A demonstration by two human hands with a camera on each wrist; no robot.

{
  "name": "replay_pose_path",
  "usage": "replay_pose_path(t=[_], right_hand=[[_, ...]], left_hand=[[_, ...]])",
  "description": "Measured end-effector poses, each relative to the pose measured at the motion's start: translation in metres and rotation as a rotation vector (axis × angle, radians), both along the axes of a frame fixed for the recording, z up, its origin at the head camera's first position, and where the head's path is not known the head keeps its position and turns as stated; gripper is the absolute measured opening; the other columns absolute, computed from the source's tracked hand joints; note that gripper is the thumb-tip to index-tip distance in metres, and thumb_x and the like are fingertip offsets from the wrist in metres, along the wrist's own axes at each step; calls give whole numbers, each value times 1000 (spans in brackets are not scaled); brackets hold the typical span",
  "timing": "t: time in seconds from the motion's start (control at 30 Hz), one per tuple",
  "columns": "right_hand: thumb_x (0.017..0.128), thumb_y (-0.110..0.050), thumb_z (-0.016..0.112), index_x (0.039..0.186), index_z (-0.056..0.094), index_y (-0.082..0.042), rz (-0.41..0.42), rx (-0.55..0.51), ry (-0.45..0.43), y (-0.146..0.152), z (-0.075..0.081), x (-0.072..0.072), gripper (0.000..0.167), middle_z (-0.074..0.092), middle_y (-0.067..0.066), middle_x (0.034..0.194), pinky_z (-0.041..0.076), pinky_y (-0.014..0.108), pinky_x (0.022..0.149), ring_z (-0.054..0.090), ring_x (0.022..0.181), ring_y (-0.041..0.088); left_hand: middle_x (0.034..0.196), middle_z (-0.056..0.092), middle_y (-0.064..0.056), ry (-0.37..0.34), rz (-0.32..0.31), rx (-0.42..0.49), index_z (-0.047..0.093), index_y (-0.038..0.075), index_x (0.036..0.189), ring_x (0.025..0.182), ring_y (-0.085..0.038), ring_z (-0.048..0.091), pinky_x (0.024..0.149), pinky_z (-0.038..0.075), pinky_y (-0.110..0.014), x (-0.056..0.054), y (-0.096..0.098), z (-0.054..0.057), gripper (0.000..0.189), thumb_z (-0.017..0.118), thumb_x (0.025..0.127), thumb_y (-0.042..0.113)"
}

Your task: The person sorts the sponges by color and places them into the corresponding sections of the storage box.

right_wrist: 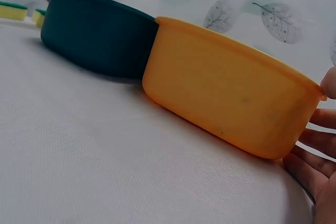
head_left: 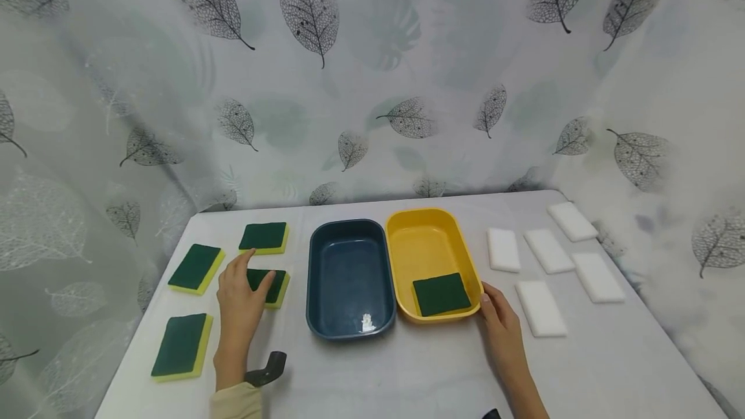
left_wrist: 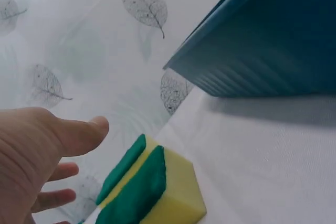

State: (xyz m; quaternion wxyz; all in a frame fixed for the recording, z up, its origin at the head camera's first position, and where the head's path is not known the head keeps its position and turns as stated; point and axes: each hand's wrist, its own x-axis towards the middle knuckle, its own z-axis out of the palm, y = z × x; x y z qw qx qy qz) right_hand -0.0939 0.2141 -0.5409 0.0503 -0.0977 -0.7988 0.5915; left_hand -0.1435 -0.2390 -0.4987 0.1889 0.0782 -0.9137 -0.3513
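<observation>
My left hand (head_left: 240, 293) is held over a green-and-yellow sponge (head_left: 269, 284), its thumb and fingers spread apart around it. In the left wrist view that hand (left_wrist: 47, 156) has nothing between thumb and fingers, and sponges (left_wrist: 181, 187) lie just beyond. At the yellow tub's (head_left: 427, 218) front right corner, my right hand (head_left: 502, 325) holds the rim. The right wrist view has the thumb at the rim and the fingers against the outer wall of the tub (right_wrist: 226, 93). Another sponge (head_left: 441, 294) lies inside the yellow tub, green side up.
A dark blue tub (head_left: 351, 277) with nothing in it stands against the yellow one's left side. More green-and-yellow sponges (head_left: 182, 344) lie at the left. Several white sponge blocks (head_left: 541, 309) are spread on the right. A leaf-patterned curtain (head_left: 349, 115) hangs behind the white table.
</observation>
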Motion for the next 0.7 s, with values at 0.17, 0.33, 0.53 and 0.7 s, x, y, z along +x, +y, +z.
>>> replay_pose_path(t=[0.17,0.33,0.53,0.7], right_hand=[[112,-45,41,153,47,-9,2,-8,-6,1,1,-1,55,50,14,159,41,-3,94,47,119,-19],[112,-45,41,153,47,-9,2,5,-15,1,0,0,55,51,13,158,40,-4,94,46,118,-21],[112,-46,41,153,48,-10,-2,3,-12,1,-1,0,55,51,13,158,40,-4,94,46,119,-21],[112,-47,41,153,48,-11,-4,15,-17,0,-1,0,56,51,12,158,39,-4,95,46,119,-21]], left_hand=[[158,40,-28,-130,36,-27,43,4,155,145,-52,34,114,28,-72,1,-6,0,68,74,97,22],[157,35,-32,-258,71,-35,37,2,158,144,-54,30,112,29,-74,5,-13,-3,74,73,98,24],[155,29,-38,-387,72,-17,24,-4,161,142,-57,28,113,31,-74,6,-18,-5,84,71,99,28],[154,28,-43,-477,68,-4,19,-12,159,143,-59,25,117,28,-73,5,-22,-7,90,66,100,35]])
